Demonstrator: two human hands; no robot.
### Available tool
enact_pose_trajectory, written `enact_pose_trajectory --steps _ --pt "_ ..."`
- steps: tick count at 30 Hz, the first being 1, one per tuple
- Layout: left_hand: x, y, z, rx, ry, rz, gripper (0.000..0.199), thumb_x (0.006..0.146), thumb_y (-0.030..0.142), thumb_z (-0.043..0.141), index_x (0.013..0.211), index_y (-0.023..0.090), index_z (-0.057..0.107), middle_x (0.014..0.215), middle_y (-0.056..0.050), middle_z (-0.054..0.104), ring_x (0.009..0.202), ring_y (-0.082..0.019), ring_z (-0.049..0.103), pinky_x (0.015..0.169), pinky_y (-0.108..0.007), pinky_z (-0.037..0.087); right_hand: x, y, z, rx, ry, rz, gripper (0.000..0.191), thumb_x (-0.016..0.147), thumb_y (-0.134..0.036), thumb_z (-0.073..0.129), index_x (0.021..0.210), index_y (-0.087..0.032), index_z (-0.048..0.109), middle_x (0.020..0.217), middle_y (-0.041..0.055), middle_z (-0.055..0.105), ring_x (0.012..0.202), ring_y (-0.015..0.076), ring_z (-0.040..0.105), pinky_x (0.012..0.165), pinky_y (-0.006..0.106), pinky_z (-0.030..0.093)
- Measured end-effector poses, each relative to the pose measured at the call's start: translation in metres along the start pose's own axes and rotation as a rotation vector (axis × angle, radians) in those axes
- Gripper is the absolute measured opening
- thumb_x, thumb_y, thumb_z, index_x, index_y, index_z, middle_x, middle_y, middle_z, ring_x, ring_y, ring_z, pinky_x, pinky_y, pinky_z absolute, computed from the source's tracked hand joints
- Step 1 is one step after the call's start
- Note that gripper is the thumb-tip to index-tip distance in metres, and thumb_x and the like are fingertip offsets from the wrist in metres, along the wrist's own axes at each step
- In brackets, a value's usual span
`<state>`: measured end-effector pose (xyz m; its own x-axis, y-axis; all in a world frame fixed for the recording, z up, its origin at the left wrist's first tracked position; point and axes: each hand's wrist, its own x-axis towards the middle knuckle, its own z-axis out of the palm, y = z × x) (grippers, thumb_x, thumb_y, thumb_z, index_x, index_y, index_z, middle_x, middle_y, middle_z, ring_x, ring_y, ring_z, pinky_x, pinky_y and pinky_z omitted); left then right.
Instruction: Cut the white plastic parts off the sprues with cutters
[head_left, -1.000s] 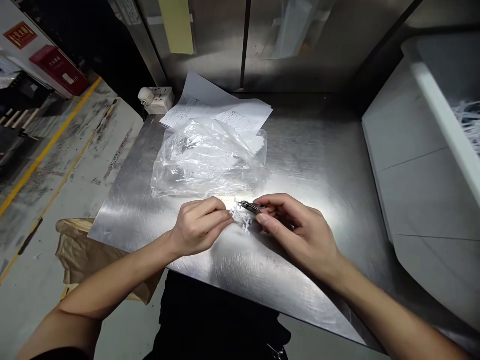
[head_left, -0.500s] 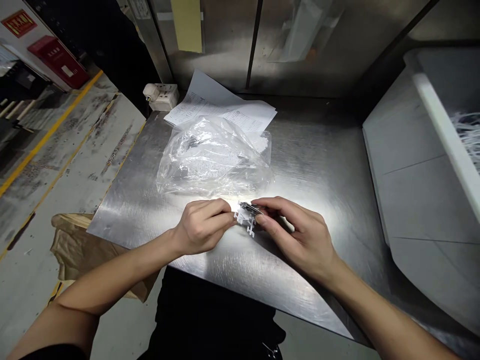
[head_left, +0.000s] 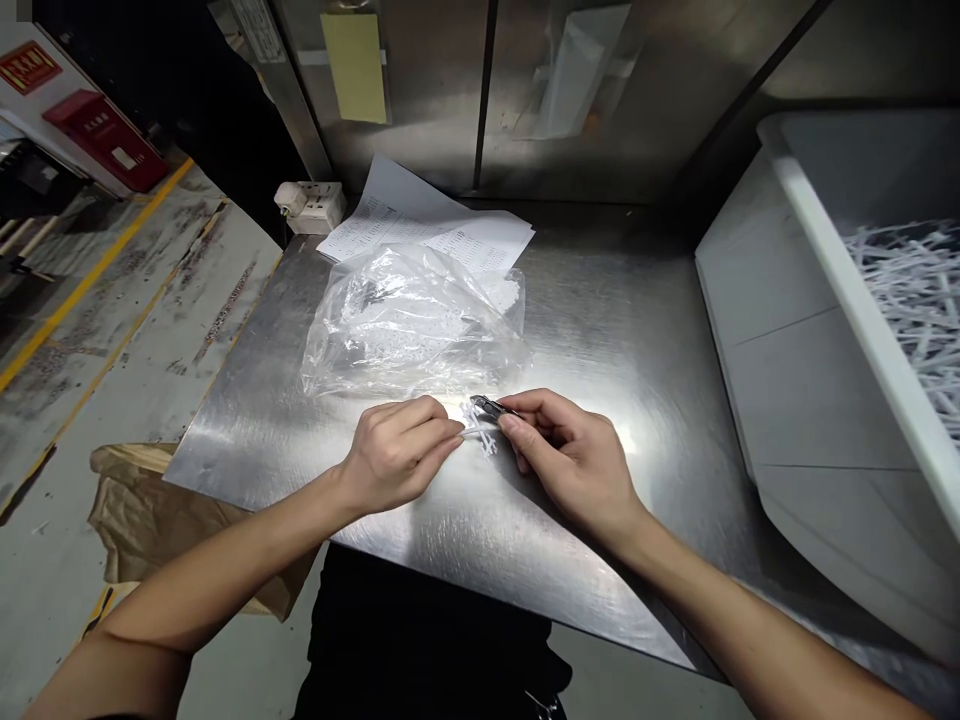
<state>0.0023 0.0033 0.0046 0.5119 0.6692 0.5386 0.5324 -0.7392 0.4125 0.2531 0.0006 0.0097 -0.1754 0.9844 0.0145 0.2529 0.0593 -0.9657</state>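
Head view: L hand (head_left: 401,450) had a small white plastic pc (head_left: 480,428) pinched in its fingertips, over the desk (head_left: 600,330) nr its front edge. R hand (head_left: 566,445) gripped a dark metal tool (head_left: 495,408), tip at the pc. Clear bag (head_left: 412,320) lay just beyond, partly on printed sheets (head_left: 450,225).

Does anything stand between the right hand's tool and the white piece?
Nothing visible does. The tool in the right hand is right at the white piece, which the left hand holds; the bag lies beyond both.
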Motion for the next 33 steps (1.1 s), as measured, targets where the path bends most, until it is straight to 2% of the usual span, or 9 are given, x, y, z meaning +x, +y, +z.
enact_pose_trajectory --steps 4,9,23,28,33 --pt "0.001 0.0 -0.001 -0.007 -0.004 -0.005 0.008 0.109 0.017 0.07 0.11 0.016 0.078 0.094 -0.005 0.078 0.077 -0.015 0.075 0.067 -0.026 0.06 -0.001 -0.002 -0.002 0.05 -0.003 -0.03 0.025 0.107 -0.042 0.073 0.114 -0.02 0.08 0.071 -0.0013 0.069 0.06 0.0166 0.066 0.058 0.031 0.052" --pt "0.001 -0.001 -0.001 0.012 -0.003 0.004 0.01 0.111 0.018 0.067 0.111 0.017 0.077 0.095 -0.005 0.078 0.077 -0.014 0.074 0.067 -0.027 0.059 -0.006 -0.008 -0.001 -0.015 -0.011 -0.163 0.017 0.105 -0.034 0.075 0.114 -0.021 0.081 0.084 0.0019 0.079 0.073 0.0193 0.076 0.069 0.033 0.06" --pt "-0.001 -0.002 0.001 0.036 0.013 0.036 0.009 0.109 0.015 0.068 0.11 0.017 0.077 0.099 -0.005 0.08 0.079 -0.015 0.076 0.068 -0.027 0.06 -0.007 -0.013 0.0 -0.128 -0.045 -0.323 0.014 0.107 -0.022 0.075 0.121 -0.022 0.076 0.087 -0.0005 0.078 0.073 0.016 0.074 0.063 0.029 0.057" --pt "0.0 -0.001 0.0 0.055 0.012 0.042 0.011 0.11 0.016 0.066 0.109 0.017 0.077 0.095 -0.004 0.079 0.077 -0.014 0.074 0.067 -0.026 0.059 -0.006 -0.013 -0.004 -0.187 -0.088 -0.353 0.016 0.107 -0.023 0.075 0.124 -0.023 0.075 0.09 0.0004 0.078 0.075 0.0165 0.073 0.067 0.03 0.059" --pt "0.001 -0.001 -0.001 0.079 -0.012 0.032 0.014 0.111 0.016 0.064 0.107 0.018 0.078 0.093 -0.004 0.078 0.075 -0.013 0.072 0.065 -0.026 0.056 -0.006 -0.018 -0.009 -0.229 -0.136 -0.323 0.014 0.109 -0.028 0.074 0.122 -0.024 0.077 0.089 0.0013 0.078 0.073 0.018 0.072 0.068 0.033 0.059"
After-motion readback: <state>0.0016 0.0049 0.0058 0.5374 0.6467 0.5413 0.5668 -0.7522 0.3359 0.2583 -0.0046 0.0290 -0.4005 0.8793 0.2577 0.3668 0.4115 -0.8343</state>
